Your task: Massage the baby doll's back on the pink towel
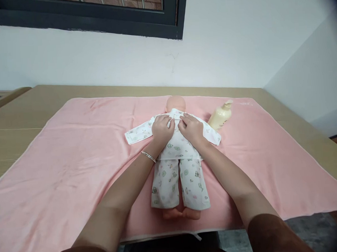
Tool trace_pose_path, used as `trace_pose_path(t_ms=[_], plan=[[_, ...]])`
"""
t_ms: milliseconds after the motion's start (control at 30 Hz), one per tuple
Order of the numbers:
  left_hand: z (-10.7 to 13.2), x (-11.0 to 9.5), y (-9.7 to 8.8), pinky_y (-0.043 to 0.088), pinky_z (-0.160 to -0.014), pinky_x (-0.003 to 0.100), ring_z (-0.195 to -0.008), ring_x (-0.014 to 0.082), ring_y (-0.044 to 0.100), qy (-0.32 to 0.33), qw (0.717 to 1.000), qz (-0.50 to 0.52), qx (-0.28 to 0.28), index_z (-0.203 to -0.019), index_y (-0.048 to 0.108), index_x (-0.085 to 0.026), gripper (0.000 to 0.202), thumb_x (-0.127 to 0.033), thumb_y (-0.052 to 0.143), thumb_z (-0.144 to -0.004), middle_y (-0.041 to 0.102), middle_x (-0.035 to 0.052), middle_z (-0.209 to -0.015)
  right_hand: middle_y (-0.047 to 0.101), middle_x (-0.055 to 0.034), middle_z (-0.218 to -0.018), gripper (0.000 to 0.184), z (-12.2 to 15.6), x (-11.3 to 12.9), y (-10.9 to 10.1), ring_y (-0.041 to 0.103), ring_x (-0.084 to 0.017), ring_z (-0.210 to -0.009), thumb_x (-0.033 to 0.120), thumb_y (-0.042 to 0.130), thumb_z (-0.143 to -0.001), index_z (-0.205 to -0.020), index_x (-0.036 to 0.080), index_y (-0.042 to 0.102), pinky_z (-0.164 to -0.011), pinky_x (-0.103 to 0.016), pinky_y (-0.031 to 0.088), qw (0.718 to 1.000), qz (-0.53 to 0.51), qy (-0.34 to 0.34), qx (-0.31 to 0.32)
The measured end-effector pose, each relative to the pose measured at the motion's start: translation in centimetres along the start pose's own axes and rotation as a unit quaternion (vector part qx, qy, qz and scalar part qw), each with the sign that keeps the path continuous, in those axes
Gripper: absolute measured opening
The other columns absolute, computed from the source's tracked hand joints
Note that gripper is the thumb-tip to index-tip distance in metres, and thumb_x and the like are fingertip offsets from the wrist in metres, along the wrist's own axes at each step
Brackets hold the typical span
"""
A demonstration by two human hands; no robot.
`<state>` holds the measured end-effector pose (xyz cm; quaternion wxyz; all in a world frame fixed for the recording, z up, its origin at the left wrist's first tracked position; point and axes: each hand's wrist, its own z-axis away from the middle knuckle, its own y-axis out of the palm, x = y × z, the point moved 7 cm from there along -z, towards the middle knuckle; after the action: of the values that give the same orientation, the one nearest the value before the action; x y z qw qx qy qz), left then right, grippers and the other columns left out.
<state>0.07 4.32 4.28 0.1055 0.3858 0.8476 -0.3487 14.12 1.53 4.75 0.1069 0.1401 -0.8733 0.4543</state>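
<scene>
Doll [175, 103] laid dressed on blanket [74, 164].
Top [179, 151] and trousers [166, 182] are on, feet [191, 213] left bare. Top is touched by left hand [162, 129] and right hand [191, 127], fingers curled; pinch cannot be confirmed.

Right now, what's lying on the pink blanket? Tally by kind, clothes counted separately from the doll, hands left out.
Doll: 1
Garments: 2, the printed top and printed trousers on the doll
Pump bottle: 1
Total: 4
</scene>
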Motion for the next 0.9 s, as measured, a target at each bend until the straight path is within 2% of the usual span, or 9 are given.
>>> trace_pose_path(t_ms=[100,200,367,467,700,900], plan=[[0.1,0.0,-0.4,0.052,-0.098,0.039,-0.104,0.0227,0.065,-0.019,1.0,-0.003,-0.005,-0.091,0.072,-0.019,0.023,-0.029,0.052,-0.094,0.075,0.0089,-0.101,0.068,-0.008,-0.129,0.036,0.3,-0.2,-0.3,0.06,-0.023,-0.126,0.03,0.047,-0.094,-0.116,0.019,0.073,-0.107,-0.036,0.047,0.999,0.003,0.034,-0.003],[0.0,0.4,-0.1,0.05,-0.104,0.041,-0.111,0.0234,0.064,-0.054,0.998,0.006,0.018,-0.098,0.072,-0.019,0.026,-0.028,0.048,-0.095,0.074,0.0098,-0.109,0.066,-0.0084,-0.132,0.039,0.1,-0.5,-0.4,0.057,-0.024,-0.129,0.029,0.046,-0.094,-0.123,0.019,0.069,-0.109,-0.038,0.045,0.998,0.001,0.055,0.005],[-0.4,1.2,1.5,0.04,-0.117,0.047,-0.13,0.0254,0.055,-0.067,0.993,0.025,0.099,-0.122,0.066,-0.017,0.037,-0.034,0.043,-0.097,0.066,0.0104,-0.132,0.051,-0.0128,-0.149,0.05,-0.8,-1.0,1.0,0.041,-0.03,-0.142,0.029,0.04,-0.096,-0.141,0.013,0.055,-0.121,-0.051,0.027,0.996,-0.018,0.02,0.08],[-0.5,1.5,2.1,0.034,-0.121,0.052,-0.137,0.0269,0.05,-0.071,0.99,0.03,0.122,-0.128,0.063,-0.016,0.042,-0.036,0.042,-0.098,0.062,0.0111,-0.139,0.044,-0.0136,-0.154,0.052,-1.0,-1.3,1.7,0.035,-0.03,-0.146,0.032,0.038,-0.098,-0.146,0.013,0.049,-0.123,-0.053,0.021,0.993,-0.033,0.014,0.11],[-0.4,1.6,1.9,0.037,-0.12,0.051,-0.135,0.0258,0.053,-0.071,0.991,0.047,0.105,-0.127,0.064,-0.017,0.042,-0.034,0.04,-0.098,0.063,0.0113,-0.138,0.045,-0.0132,-0.153,0.051,-1.0,-1.4,1.8,0.036,-0.029,-0.146,0.032,0.038,-0.098,-0.144,0.014,0.051,-0.122,-0.053,0.022,0.994,-0.047,0.017,0.101],[-0.5,1.6,2.0,0.037,-0.12,0.051,-0.135,0.027,0.052,-0.065,0.991,0.033,0.116,-0.127,0.063,-0.014,0.042,-0.035,0.043,-0.096,0.062,0.0139,-0.138,0.046,-0.0129,-0.152,0.05,-1.1,-1.4,1.8,0.037,-0.029,-0.145,0.031,0.039,-0.097,-0.143,0.015,0.051,-0.122,-0.054,0.023,0.994,-0.047,0.016,0.098]])
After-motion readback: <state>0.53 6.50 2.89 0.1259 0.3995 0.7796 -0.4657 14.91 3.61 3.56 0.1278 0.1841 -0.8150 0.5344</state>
